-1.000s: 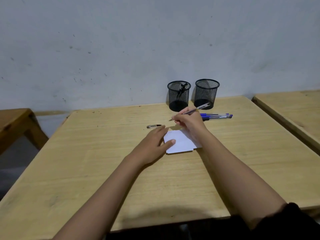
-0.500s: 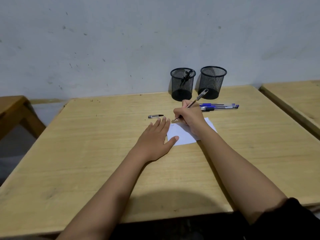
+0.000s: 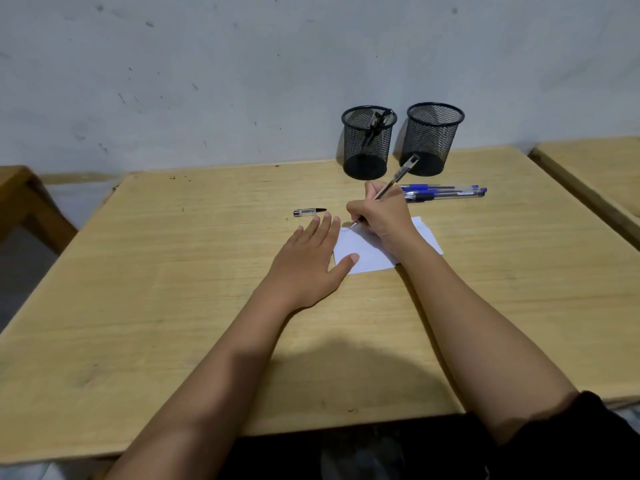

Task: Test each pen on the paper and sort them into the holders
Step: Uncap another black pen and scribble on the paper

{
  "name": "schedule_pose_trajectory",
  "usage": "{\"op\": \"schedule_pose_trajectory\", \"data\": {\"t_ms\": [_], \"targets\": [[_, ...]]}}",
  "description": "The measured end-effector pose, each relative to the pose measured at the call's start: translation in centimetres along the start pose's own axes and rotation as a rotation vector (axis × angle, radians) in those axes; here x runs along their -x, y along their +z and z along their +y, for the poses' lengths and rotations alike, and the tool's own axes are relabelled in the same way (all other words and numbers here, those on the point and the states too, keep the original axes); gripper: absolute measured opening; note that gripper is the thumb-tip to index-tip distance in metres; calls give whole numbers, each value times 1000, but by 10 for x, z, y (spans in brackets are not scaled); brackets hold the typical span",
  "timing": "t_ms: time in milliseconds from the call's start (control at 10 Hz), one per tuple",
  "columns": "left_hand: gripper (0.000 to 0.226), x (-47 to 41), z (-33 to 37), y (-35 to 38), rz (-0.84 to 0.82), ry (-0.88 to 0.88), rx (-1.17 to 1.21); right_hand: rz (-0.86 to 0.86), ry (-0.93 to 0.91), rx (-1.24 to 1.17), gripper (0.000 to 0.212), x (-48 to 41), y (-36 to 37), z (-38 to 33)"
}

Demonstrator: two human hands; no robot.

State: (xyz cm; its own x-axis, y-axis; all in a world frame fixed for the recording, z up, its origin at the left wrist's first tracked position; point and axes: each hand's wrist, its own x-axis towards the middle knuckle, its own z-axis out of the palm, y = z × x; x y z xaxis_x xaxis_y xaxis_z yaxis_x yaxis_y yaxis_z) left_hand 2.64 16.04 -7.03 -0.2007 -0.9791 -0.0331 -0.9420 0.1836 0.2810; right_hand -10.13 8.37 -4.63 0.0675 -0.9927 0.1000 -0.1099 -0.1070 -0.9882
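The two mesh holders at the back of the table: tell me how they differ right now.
The left holder has dark pens leaning inside it; the right holder shows nothing inside through its mesh. The pen gripped by the right hand crosses in front of the right holder's base, while the left holder stands unobstructed. Both are black mesh cylinders, upright, side by side near the wall.

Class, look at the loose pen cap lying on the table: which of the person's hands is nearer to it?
Left. The left hand lies flat with its fingertips just short of the pen cap. The right hand, writing with a pen on the paper, sits farther to the cap's right.
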Motion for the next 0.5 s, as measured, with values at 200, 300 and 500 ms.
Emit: {"op": "schedule_pose_trajectory", "data": {"t_ms": [200, 300, 500], "targets": [[68, 0, 0, 0, 5, -5, -1, -13, 23, 10, 37, 0, 1, 2], [68, 0, 1, 0, 5, -6, -3, -12, 23, 22, 39, 0, 2, 1], [67, 0, 0, 0, 7, -8, -10, -12, -1, 29, 32, -1, 1, 3]]}}
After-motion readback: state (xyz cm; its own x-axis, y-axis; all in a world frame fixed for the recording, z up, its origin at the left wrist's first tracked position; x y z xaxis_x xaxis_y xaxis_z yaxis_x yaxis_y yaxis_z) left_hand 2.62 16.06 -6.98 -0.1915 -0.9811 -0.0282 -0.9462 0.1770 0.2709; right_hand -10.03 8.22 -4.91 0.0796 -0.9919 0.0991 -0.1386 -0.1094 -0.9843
